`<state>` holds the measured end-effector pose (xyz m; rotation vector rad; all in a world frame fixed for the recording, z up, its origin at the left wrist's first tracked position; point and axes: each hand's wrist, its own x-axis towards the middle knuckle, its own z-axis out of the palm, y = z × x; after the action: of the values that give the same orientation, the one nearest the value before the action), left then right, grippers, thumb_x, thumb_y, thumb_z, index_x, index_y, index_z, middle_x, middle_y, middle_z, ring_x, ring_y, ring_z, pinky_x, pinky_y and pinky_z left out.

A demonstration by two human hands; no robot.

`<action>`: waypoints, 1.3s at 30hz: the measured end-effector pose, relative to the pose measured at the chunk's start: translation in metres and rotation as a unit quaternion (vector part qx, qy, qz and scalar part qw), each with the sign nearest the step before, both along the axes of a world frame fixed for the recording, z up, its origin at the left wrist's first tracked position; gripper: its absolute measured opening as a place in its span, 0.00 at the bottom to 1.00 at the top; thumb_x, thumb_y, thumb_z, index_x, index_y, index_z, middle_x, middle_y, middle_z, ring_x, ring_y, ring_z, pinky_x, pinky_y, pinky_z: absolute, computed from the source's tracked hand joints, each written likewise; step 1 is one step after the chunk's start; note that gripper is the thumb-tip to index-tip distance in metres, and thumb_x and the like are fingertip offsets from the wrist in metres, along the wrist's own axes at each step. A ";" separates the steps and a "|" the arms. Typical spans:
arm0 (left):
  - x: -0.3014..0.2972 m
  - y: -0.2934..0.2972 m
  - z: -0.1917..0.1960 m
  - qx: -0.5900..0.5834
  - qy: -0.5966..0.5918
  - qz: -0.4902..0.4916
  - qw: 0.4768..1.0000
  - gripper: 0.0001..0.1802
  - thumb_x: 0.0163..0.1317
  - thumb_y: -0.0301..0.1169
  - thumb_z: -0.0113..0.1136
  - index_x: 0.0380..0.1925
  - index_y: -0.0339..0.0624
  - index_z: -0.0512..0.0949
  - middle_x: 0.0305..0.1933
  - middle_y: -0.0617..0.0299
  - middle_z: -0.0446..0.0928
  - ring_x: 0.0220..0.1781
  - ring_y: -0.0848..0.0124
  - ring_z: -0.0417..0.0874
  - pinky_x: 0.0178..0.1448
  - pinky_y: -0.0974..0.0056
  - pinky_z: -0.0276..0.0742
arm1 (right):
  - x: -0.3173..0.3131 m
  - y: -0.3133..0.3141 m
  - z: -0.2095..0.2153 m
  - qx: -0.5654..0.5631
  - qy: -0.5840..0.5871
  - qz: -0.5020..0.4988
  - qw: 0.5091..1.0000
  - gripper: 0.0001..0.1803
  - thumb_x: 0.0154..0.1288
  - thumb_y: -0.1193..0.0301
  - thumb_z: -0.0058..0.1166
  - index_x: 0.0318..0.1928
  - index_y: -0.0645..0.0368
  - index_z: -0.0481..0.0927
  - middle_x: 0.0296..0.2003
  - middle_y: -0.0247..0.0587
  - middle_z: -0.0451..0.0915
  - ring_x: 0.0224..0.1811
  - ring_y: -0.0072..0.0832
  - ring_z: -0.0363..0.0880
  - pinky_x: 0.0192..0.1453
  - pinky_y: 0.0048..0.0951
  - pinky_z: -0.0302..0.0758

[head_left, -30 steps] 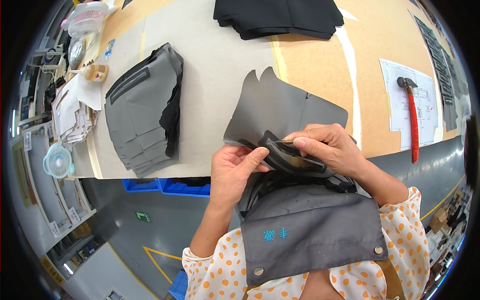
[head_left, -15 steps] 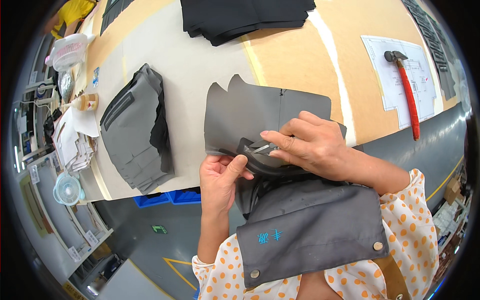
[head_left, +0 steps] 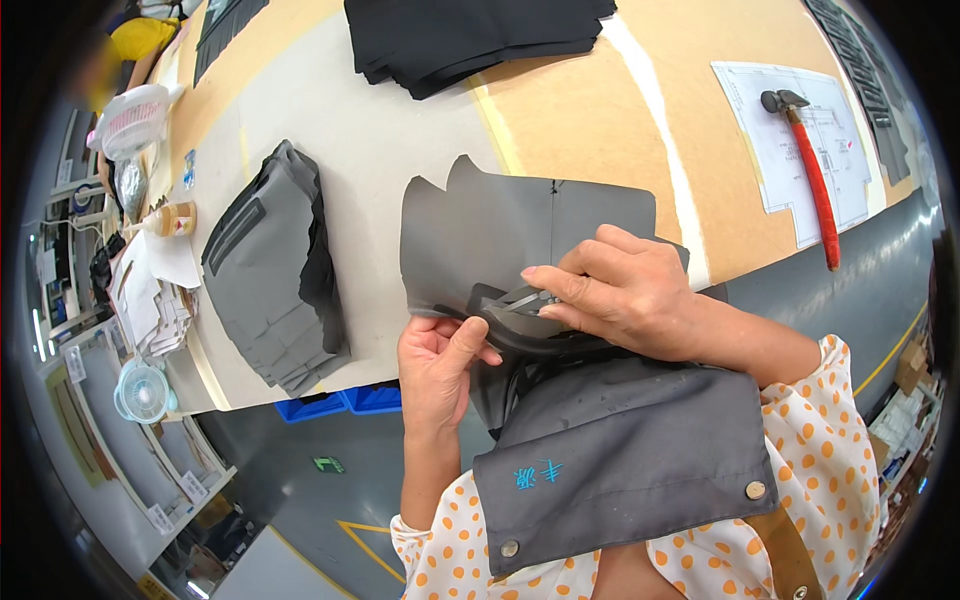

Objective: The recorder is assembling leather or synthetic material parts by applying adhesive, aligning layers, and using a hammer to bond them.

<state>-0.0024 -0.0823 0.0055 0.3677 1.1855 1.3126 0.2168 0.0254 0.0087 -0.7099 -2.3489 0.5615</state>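
Table [head_left: 370, 190]: the top is surfaced in pale grey and tan, with light strips run across it.
Grey panel [head_left: 510, 220]: the notched sheet is held at the near edge of the table; black band [head_left: 545, 347] is seen along its near side. All places below are given from this panel.
Left hand [head_left: 440, 370]: placed at the panel's near left corner, which is pinched between thumb and fingers.
Right hand [head_left: 625, 295]: placed over the panel's near right part; a slim metal tool [head_left: 515, 303] is gripped between thumb and fingers, its tip directed leftward. The exact kind of tool cannot be told.
Panel stack [head_left: 265, 290]: laid left of the panel, well apart.
Black stack [head_left: 480, 40]: laid beyond the panel.
Hammer [head_left: 815, 185]: rested right of the panel, red-handled, on a printed sheet [head_left: 845, 155].
Bottle [head_left: 178, 219]: placed far left of the panel, past the panel stack.
Blue bins [head_left: 372, 400]: kept left of the panel, below the table edge.
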 end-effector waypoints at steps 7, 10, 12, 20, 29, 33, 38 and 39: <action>-0.001 -0.002 -0.001 0.000 -0.014 -0.014 1.000 0.15 0.67 0.21 0.66 0.52 0.33 0.77 0.42 0.54 0.85 0.34 0.71 0.86 0.33 0.67 0.86 | -0.005 -0.002 -0.006 0.006 0.025 0.020 0.999 0.20 0.54 0.65 0.72 0.49 0.52 0.85 0.32 0.27 0.78 0.34 0.26 0.76 0.29 0.27 0.75; -0.002 -0.003 -0.003 0.000 -0.018 -0.014 1.000 0.15 0.67 0.21 0.66 0.53 0.33 0.76 0.43 0.55 0.85 0.34 0.71 0.86 0.33 0.67 0.86 | -0.004 -0.003 -0.008 0.010 0.017 0.026 0.999 0.20 0.54 0.66 0.72 0.49 0.51 0.85 0.31 0.27 0.78 0.34 0.26 0.76 0.28 0.27 0.74; -0.006 -0.004 -0.005 0.006 -0.055 -0.008 0.998 0.16 0.68 0.23 0.67 0.53 0.33 0.76 0.42 0.55 0.85 0.34 0.70 0.86 0.33 0.67 0.85 | -0.002 -0.003 -0.009 0.014 0.018 0.026 0.999 0.19 0.55 0.66 0.71 0.49 0.51 0.85 0.31 0.27 0.78 0.34 0.26 0.76 0.27 0.27 0.74; -0.018 -0.010 -0.020 0.003 -0.158 -0.029 0.987 0.12 0.70 0.28 0.66 0.49 0.34 0.79 0.42 0.54 0.85 0.34 0.68 0.86 0.34 0.67 0.84 | -0.004 0.010 -0.006 -0.329 0.089 0.018 0.940 0.18 0.69 0.63 0.64 0.55 0.57 0.82 0.39 0.41 0.80 0.41 0.36 0.79 0.46 0.34 0.76; -0.009 -0.006 -0.010 0.004 -0.105 -0.020 0.994 0.13 0.70 0.27 0.66 0.51 0.34 0.81 0.45 0.50 0.86 0.45 0.63 0.89 0.39 0.66 0.86 | 0.000 0.004 0.009 -0.633 0.109 0.049 0.765 0.14 0.80 0.63 0.55 0.52 0.62 0.80 0.38 0.30 0.80 0.40 0.15 0.73 0.44 0.23 0.72; -0.008 -0.003 -0.007 0.033 -0.060 -0.049 0.996 0.12 0.70 0.27 0.65 0.50 0.32 0.81 0.46 0.49 0.87 0.46 0.64 0.89 0.39 0.66 0.85 | 0.004 0.004 0.012 -0.680 0.075 0.056 0.727 0.13 0.80 0.64 0.55 0.49 0.63 0.81 0.37 0.30 0.80 0.39 0.14 0.73 0.43 0.22 0.71; 0.001 -0.002 0.000 0.030 -0.017 -0.023 0.999 0.11 0.70 0.27 0.65 0.49 0.35 0.80 0.43 0.52 0.85 0.37 0.69 0.86 0.38 0.66 0.83 | 0.007 0.002 0.027 -0.614 0.065 0.052 0.785 0.12 0.78 0.66 0.57 0.48 0.64 0.82 0.38 0.32 0.83 0.40 0.16 0.77 0.46 0.22 0.74; 0.002 -0.002 0.001 0.030 -0.014 -0.012 0.999 0.11 0.69 0.26 0.66 0.49 0.35 0.80 0.42 0.52 0.85 0.36 0.69 0.86 0.37 0.66 0.83 | 0.008 0.002 0.029 -0.584 0.055 0.046 0.808 0.13 0.77 0.65 0.58 0.46 0.64 0.82 0.38 0.35 0.85 0.40 0.18 0.79 0.46 0.24 0.76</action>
<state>-0.0007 -0.0846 0.0064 0.4056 1.1173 1.3312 0.2245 0.0271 0.0379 -0.9984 -1.7124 2.0906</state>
